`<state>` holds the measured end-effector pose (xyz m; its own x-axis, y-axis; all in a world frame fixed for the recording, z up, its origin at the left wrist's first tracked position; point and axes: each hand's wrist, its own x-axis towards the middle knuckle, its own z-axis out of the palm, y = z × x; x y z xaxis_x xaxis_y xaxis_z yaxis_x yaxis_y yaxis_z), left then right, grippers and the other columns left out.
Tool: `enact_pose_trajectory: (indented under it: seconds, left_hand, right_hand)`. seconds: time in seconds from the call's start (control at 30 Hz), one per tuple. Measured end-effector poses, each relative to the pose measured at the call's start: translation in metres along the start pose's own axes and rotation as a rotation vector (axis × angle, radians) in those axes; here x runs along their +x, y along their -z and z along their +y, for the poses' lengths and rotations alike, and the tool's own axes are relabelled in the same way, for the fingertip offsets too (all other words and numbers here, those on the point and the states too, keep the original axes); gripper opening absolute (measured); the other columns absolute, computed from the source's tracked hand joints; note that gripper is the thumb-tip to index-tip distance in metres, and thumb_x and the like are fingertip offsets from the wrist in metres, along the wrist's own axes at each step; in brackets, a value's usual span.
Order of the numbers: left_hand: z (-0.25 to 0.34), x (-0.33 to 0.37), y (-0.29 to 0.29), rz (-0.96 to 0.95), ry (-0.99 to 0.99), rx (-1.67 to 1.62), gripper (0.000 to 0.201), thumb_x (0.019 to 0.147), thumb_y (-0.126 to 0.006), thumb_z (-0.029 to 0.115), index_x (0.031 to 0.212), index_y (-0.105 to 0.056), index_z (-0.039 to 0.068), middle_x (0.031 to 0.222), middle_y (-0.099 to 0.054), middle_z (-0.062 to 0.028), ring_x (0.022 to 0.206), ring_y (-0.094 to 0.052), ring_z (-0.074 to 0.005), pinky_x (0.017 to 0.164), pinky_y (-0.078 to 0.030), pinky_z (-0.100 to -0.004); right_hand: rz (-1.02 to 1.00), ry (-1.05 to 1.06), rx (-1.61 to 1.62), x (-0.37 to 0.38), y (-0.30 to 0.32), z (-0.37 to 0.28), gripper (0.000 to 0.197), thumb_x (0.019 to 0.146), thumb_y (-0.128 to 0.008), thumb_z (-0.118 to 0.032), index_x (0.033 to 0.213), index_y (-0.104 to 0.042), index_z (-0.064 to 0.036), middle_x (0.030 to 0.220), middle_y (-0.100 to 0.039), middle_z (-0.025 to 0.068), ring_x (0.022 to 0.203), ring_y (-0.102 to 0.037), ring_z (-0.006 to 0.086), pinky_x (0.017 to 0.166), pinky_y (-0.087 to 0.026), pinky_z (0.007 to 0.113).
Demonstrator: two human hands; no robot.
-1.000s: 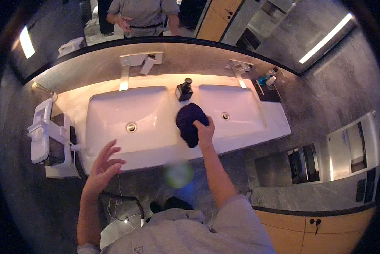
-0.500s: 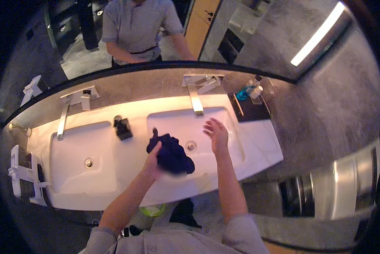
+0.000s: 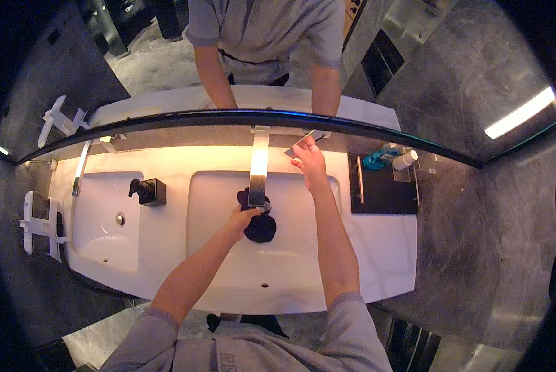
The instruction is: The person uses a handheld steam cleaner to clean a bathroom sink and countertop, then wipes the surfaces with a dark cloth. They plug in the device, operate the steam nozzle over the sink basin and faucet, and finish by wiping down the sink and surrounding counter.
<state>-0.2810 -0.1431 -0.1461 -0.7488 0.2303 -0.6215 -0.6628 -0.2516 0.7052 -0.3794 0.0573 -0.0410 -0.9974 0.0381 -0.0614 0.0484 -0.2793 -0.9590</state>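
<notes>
My left hand (image 3: 243,222) grips a bunched dark cloth (image 3: 260,229) below the end of the flat metal faucet spout (image 3: 258,167). The spout hides part of the cloth, which hangs over the right-hand white sink (image 3: 213,192). A pale glint shows at the spout's tip; whether water runs I cannot tell. My right hand (image 3: 311,162) is raised to the faucet's flat lever handle (image 3: 298,145), its thumb and fingers closed around it.
A second sink (image 3: 107,217) lies to the left, with a black pump bottle (image 3: 151,192) between the two. On the right, a black tray (image 3: 383,195) carries a blue bottle (image 3: 380,159) and a white-capped one (image 3: 405,161). A mirror's black lower edge (image 3: 216,115) overhangs the counter's back.
The dark cloth has moved with my left hand from the sink's left front to under the spout. My right hand has gone from above the sink to the faucet handle. The view has shifted.
</notes>
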Motion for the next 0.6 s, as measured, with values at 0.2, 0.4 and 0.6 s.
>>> enact_pose_trajectory:
  seconds: [0.2,0.4,0.6]
  left_hand:
    - [0.008,-0.011,-0.016,0.182,-0.193,0.259,0.024,0.069,-0.067,0.009,0.092,-0.059,0.006,0.083,-0.062,-0.0037,0.073,-0.057,-0.015,0.067,-0.045,-0.028]
    - [0.019,-0.023,0.0,0.002,-0.25,-0.148,0.02,0.078,-0.058,0.02,0.092,-0.057,0.007,0.082,-0.061,-0.0046,0.072,-0.058,-0.0178,0.068,-0.048,-0.0302]
    - [0.007,0.012,0.016,-0.158,-0.096,-0.603,0.031,0.085,-0.046,0.025,0.107,-0.052,0.004,0.082,-0.06,-0.0073,0.079,-0.059,-0.0194,0.071,-0.048,-0.0326]
  right_hand:
    - [0.164,-0.228,-0.35,-0.051,0.012,0.132,0.035,0.08,-0.061,-0.024,0.107,-0.052,-0.0029,0.09,-0.056,0.0024,0.076,-0.051,0.0116,0.065,-0.043,0.026]
    - [0.009,-0.36,-0.004,-0.061,-0.012,0.159,0.025,0.078,-0.063,-0.025,0.082,-0.059,-0.0003,0.077,-0.06,0.0061,0.073,-0.055,0.015,0.065,-0.045,0.027]
    - [0.132,0.199,-0.467,-0.104,-0.066,0.119,0.021,0.066,-0.069,-0.019,0.076,-0.058,-0.0037,0.063,-0.055,0.0109,0.061,-0.055,0.0232,0.056,-0.044,0.032]
